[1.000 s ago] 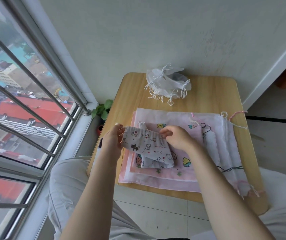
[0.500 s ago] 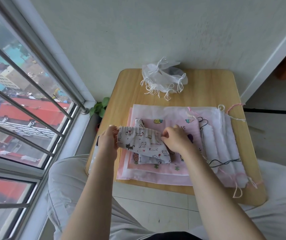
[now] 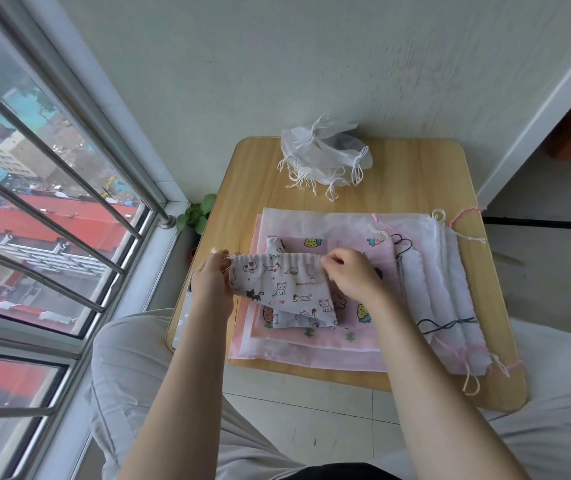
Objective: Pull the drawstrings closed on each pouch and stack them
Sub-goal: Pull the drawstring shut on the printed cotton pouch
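Evidently we pinch the drawstring [image 3: 223,255] in our left hand [image 3: 212,284] while our right hand [image 3: 348,277] grips the grey cat-print fabric pouch [image 3: 282,289] at its hem to gather it.

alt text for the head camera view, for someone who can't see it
Two hands hold a cat-print pouch over a stack of pink and white pouches on a small wooden table: the left hand pinches its drawstring end, the right hand grips its gathered top. White mesh pouches lie behind, near the wall.
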A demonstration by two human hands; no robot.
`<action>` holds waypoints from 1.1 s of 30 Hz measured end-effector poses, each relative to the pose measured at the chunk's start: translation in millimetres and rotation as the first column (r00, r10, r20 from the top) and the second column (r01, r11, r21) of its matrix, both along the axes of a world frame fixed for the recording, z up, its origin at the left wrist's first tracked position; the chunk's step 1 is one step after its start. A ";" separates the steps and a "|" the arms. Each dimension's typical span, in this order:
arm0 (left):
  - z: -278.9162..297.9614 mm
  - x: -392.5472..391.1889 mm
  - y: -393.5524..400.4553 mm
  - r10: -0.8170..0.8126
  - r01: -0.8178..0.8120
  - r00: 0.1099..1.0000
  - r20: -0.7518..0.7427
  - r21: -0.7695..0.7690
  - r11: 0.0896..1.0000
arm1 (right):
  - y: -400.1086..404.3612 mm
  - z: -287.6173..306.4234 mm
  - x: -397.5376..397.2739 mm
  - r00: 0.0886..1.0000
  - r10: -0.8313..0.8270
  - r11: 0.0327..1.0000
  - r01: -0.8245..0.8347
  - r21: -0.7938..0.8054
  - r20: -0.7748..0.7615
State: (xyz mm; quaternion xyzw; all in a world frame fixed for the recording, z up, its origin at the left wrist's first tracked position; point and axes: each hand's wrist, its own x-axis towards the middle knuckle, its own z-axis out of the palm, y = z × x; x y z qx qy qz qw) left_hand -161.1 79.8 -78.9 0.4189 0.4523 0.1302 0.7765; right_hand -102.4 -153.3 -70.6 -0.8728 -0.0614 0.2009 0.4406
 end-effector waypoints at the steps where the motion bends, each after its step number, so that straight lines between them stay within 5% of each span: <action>1: 0.2 0.6 -0.9 -0.001 0.001 1.000 0.009 -0.034 0.999 | -0.4 1.8 1.3 0.995 -0.080 0.989 0.086 0.121 -0.054; 5: 6.8 2.7 -11.5 0.046 -0.036 0.997 0.062 -0.160 0.986 | 1.9 8.0 7.4 0.833 -0.306 0.635 0.539 0.553 -0.461; 9: 19.4 -4.9 -7.7 0.331 -0.227 0.925 0.185 -0.427 0.875 | -15.4 13.5 11.3 0.688 -0.219 0.241 0.726 0.645 -0.692; 11: 22.1 -7.2 -5.9 0.430 -0.221 0.867 0.252 -0.580 0.784 | -20.6 13.8 8.9 0.651 -0.096 0.058 0.759 0.649 -0.753; 13: 21.7 -6.5 -8.7 0.382 -0.130 0.870 0.313 -0.601 0.788 | -17.8 15.4 5.9 0.638 0.003 -0.065 0.768 0.637 -0.770; 16: 25.2 -4.0 -15.6 0.102 0.055 0.929 0.357 -0.403 0.913 | -8.7 23.6 2.1 0.670 0.076 -0.130 0.741 0.659 -0.738; 19: 30.1 -4.6 -18.5 -0.197 0.205 0.955 0.224 -0.014 0.979 | -4.0 26.3 2.2 0.678 0.078 -0.135 0.734 0.666 -0.731; 23: 32.3 -8.5 -11.2 -0.111 0.144 0.987 -0.112 0.355 0.924 | -23.0 22.5 12.3 0.650 0.024 -0.224 0.744 0.630 -0.759; 28: 28.9 -5.3 -9.3 0.041 0.091 0.979 -0.200 0.609 0.788 | -30.2 15.8 10.4 0.639 -0.051 -0.103 0.761 0.641 -0.767; 30: 31.1 -3.3 -10.2 -0.001 0.088 0.990 -0.141 0.617 0.782 | -26.0 20.2 13.9 0.690 -0.144 0.115 0.724 0.680 -0.710; 33: 32.7 4.4 -6.3 -0.150 0.236 0.971 -0.186 0.638 0.733 | -15.2 20.6 16.1 0.804 -0.366 0.595 0.589 0.546 -0.469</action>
